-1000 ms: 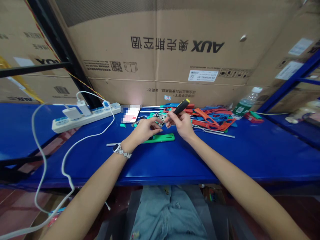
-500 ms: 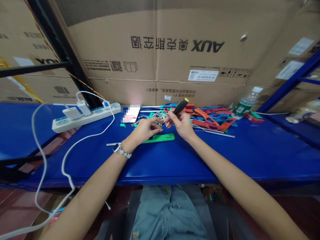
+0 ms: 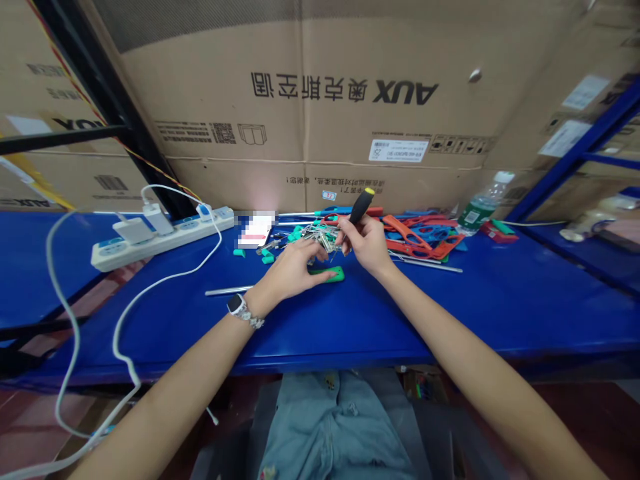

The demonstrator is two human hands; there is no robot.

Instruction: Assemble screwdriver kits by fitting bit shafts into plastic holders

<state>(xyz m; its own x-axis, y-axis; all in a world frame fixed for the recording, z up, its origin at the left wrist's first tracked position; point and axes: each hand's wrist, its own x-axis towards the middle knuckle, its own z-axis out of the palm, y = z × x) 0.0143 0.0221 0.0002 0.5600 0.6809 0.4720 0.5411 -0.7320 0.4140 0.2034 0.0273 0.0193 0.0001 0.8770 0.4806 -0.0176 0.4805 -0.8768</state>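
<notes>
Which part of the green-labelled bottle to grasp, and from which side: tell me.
Take the round body just above the label, probably best from the near side. The bottle stands with its white cap up and its front exposed, while red and blue pieces crowd the left of its base, a small red item sits at the right, and cardboard rises behind.

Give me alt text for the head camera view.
A person's right hand grips a yellow-ended black screwdriver beside small metal parts on a blue table; the left hand partly hides a green plastic piece. A power strip lies at left.
</notes>
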